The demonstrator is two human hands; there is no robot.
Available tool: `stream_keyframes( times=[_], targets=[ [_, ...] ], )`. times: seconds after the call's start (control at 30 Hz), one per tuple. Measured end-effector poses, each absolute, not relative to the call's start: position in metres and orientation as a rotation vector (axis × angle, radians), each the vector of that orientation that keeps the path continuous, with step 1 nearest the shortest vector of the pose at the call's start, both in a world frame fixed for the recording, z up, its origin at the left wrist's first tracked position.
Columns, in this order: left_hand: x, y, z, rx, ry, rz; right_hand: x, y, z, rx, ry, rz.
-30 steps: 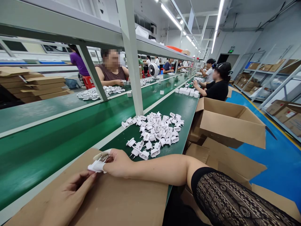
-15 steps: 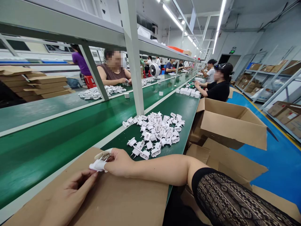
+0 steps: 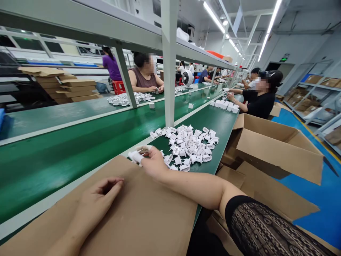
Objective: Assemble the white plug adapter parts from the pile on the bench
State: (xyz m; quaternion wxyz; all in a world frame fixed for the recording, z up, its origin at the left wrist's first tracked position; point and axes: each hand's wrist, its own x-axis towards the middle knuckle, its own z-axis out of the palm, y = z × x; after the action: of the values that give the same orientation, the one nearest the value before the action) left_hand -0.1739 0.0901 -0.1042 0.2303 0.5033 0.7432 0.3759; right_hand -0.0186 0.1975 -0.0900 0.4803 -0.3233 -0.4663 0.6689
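My right hand (image 3: 156,164) pinches a white plug adapter (image 3: 133,156) between thumb and fingers, its thin metal pins showing in the gap. Pale covers sit on some of those fingertips. The hand hovers at the far edge of a flat cardboard sheet (image 3: 149,209), beside a heap of white plug adapters (image 3: 188,145) on the green table. Lower left, my left hand (image 3: 99,199) is over the cardboard, fingers curled and thumb tip against the index finger, with nothing visible in it.
A green conveyor belt (image 3: 80,133) runs along the left, with a pale metal post (image 3: 168,71) beside it. Open cardboard boxes (image 3: 279,153) stand at the right. Co-workers sit further along and across the belt. White blocks (image 3: 225,105) line the table ahead.
My right hand has moved away from my left, forward toward the heap, carrying the plug adapter. My left hand has let go of the adapter. The view has swung slightly left.
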Motion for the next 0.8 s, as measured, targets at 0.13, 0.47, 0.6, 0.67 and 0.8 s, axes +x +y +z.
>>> stream_keyframes(
  times=[0.13, 0.47, 0.6, 0.67, 0.8],
  targets=[
    [-0.168, 0.090, -0.100, 1.218, 2.003, 1.091, -0.015, 0.208, -0.085, -0.814, -1.122, 1.588],
    [-0.163, 0.095, -0.111, 1.536, 1.955, 1.742, -0.019, 0.194, -0.092, -0.750, -1.210, 1.747],
    [-0.166, 0.092, -0.111, 1.918, 1.980, 1.853, -0.021, 0.190, -0.095, -0.764, -1.254, 1.738],
    [-0.166, 0.091, -0.112, 1.993, 1.958, 1.790, -0.021, 0.188, -0.098, -0.767, -1.293, 1.720],
    [-0.165, 0.091, -0.117, 1.918, 1.872, 1.598, -0.023, 0.187, -0.105, -0.759, -1.348, 1.704]
  ],
)
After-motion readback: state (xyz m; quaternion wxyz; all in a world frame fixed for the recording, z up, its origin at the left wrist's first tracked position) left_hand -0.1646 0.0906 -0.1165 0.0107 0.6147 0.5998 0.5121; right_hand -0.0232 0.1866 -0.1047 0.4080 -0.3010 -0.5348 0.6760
